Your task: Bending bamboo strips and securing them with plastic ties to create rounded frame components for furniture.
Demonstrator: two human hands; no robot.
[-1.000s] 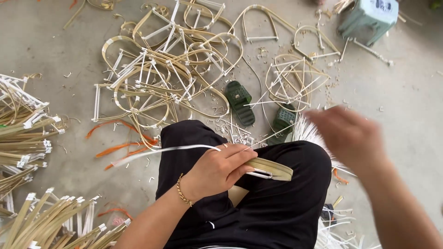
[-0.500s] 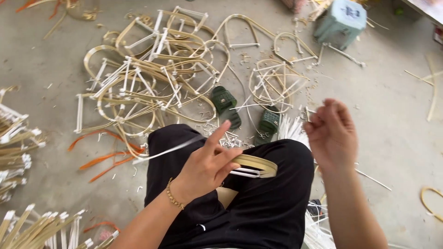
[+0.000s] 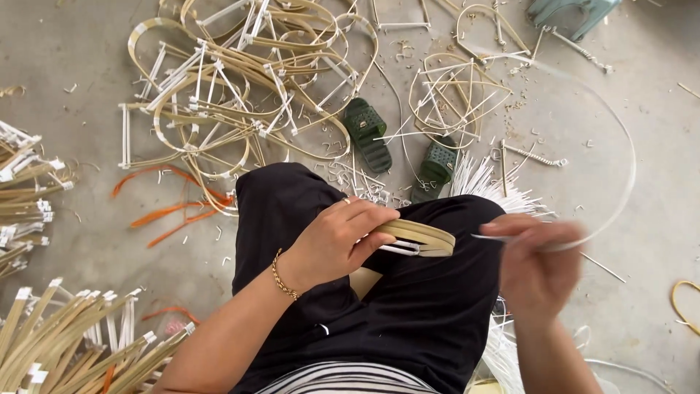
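A pile of bent bamboo frames [image 3: 233, 95] covers the far floor [image 3: 656, 219]. Nearer, over the lap, the left hand [image 3: 335, 241] grips a curved bamboo strip bundle [image 3: 419, 237]. To its right, the blurred right hand [image 3: 536, 263] pinches a thin white strand [image 3: 620, 138].

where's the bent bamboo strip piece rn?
Head view, centre: the bent bamboo strip piece lies across the lap, held by the left hand, with the right hand just to its right.
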